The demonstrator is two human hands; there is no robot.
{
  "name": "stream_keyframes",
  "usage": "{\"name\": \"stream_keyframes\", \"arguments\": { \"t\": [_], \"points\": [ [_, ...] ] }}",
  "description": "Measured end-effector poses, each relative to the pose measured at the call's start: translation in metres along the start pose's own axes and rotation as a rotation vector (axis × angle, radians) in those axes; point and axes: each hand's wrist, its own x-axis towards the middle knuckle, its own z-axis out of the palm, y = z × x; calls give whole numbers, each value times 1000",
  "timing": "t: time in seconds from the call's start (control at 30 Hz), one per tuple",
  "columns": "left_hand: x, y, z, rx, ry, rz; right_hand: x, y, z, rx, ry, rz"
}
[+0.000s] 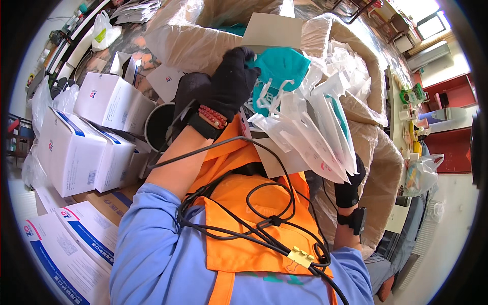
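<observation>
My left hand (233, 81), in a black glove, is closed with its fingertips at the edge of a teal face mask (282, 66). White straps (277, 94) hang below the mask, and more teal shows beneath it. My right hand (351, 183), also black-gloved, is closed around a fanned bunch of white paper pouches (315, 137); its fingers are mostly hidden behind them. Teal masks show inside some pouches. Under both hands stands an open white box (272, 30), its far flap raised and a near flap lying against my orange apron (249, 198).
Large cartons lined with clear plastic (373, 66) stand ahead and to the right, one holding white pouches. White boxes (71, 147) are stacked at left, above printed white cardboard (66, 254). Black cables (274, 221) loop over my chest, fastened by a yellow clip (301, 257).
</observation>
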Motion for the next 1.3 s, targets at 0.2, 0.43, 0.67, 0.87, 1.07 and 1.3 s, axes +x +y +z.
{"name": "stream_keyframes", "arguments": {
  "t": [0.2, 0.43, 0.67, 0.87, 1.07, 1.3],
  "points": [
    [8, 44, -11, -213, -82, 341, 6, -3, -4, -179, -108, -220],
    [-4, 58, 15, -478, -617, 436, 10, -6, -1, -202, -128, -243],
    [-14, 50, 24, -300, -790, 308, -3, 9, 13, 250, 4, 111],
    [-15, 54, 22, -824, -917, 85, -14, 23, 17, 1027, 73, 687],
    [-16, 43, 29, -541, -879, 313, -7, 5, 21, 626, -73, 384],
    [-24, 42, 34, -814, -636, 7, -4, 6, 20, 292, -63, 187]
  ]
}}
